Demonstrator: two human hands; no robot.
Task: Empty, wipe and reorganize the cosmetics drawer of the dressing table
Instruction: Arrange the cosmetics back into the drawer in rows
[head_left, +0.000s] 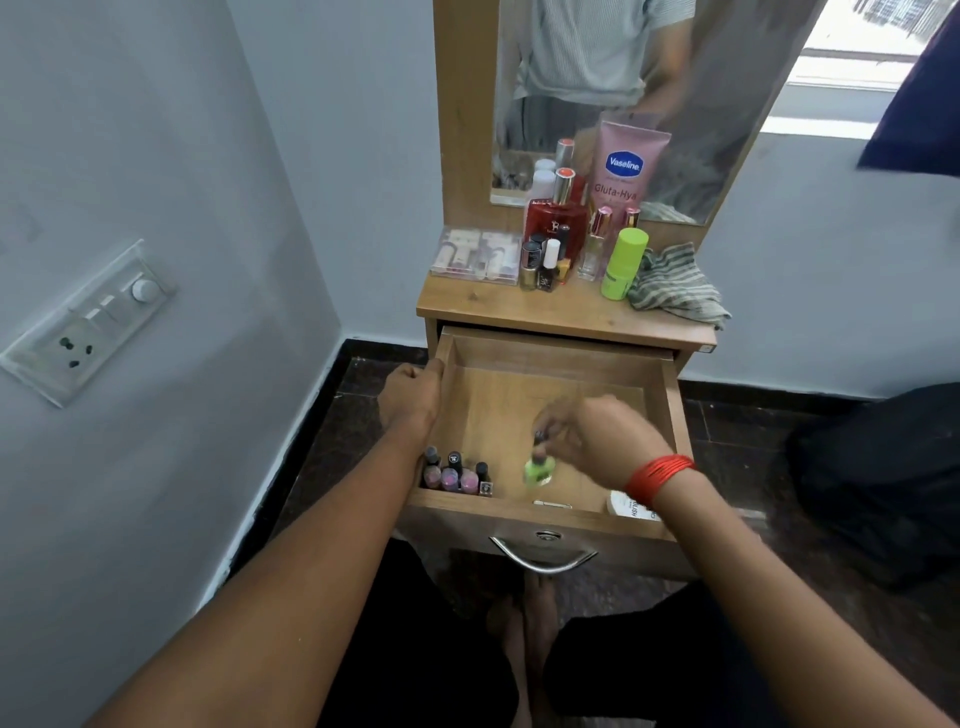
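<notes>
The small light-green nail polish bottle (539, 467) with a dark cap hangs low over the front-middle of the open wooden drawer (457, 501). The right hand (597, 441) pinches it at the cap with curled fingertips. The left hand (410, 392) lies at the drawer's left wall with its fingers curled; whether it really grips the edge I cannot tell.

A tidy row of small pink and dark nail polish bottles (457, 473) stands in the front-left corner, so I judge this to be the reorganising step. To do it well, the green bottle should go down upright just beside that row, touching it without knocking it, and the cap should be released only when the base stands flat.

The green bottle and the right fingers are blurred, so the exact grip is unclear. A white container (623, 506) at the front-right is half covered by the wrist and its label cannot be read. A thin pale object (551, 504) at the front wall is too small to name.
</notes>
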